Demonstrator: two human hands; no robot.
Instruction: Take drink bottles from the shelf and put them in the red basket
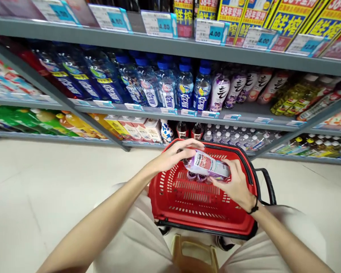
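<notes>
Both my hands hold a plastic bottle (208,165) with a purple and white label, lying sideways above a red shopping basket (187,212). My left hand (174,155) curls over the cap end on the left. My right hand (237,184) grips the bottle's bottom end on the right, and a dark band circles that wrist. Under the held bottle, dark bottle caps (197,176) show inside the basket. The basket rests on the floor between my knees.
Grey shelves (170,47) run across the view, full of drinks: blue-capped bottles (184,85), purple-labelled bottles (220,91), cartons and small water bottles lower down. Price tags line the shelf edges. A pale tiled floor (45,182) spreads to the left. A yellow stool (194,256) sits under me.
</notes>
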